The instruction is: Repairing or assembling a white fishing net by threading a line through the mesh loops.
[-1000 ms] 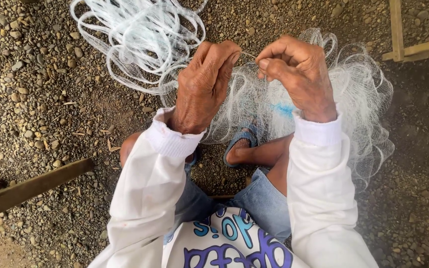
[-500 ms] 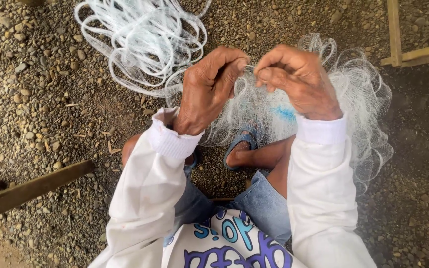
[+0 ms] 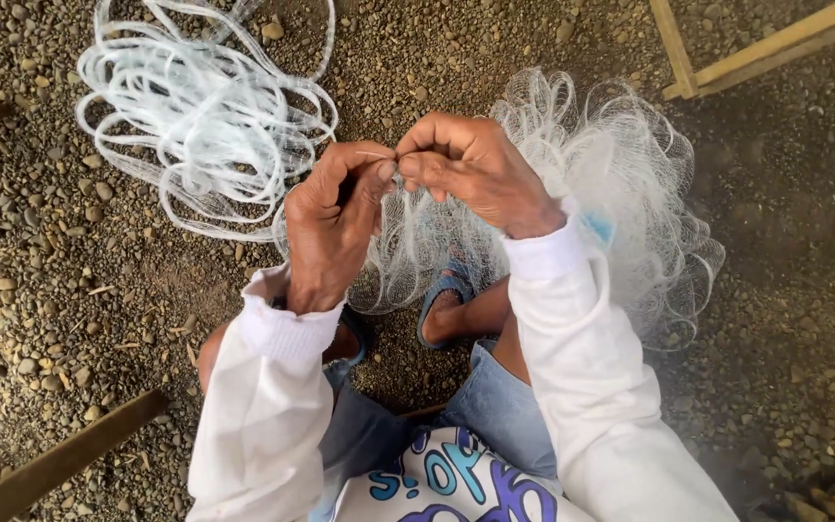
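Head view: we look down on a seated person working a fine white net (image 3: 620, 184) over gravel (image 3: 70, 309). Our left hand (image 3: 332, 227) is nearly closed, thumb and forefinger pinched on a thin strand at the net's edge; our right hand (image 3: 475, 169) is curled just as tight, its fingertips meeting the left's and pinching the same strand. The net spills from the hands down over the knees and out to the right, touching the ground. A loose coil of white line (image 3: 200, 106) lies on the gravel to the upper left, apart from the hands.

In our judgement the step is fine work on a single strand, and it goes best with the pinch kept close, the strand taut between the two hands, and the bunched mesh held clear below so it does not snag.

Hard to make out: the strand itself is hair-thin, and whether a knot or a needle sits between the fingertips we cannot tell. One sandal (image 3: 442, 300) shows through the mesh. Wooden beams (image 3: 775, 43) are cut off at the frame edges.
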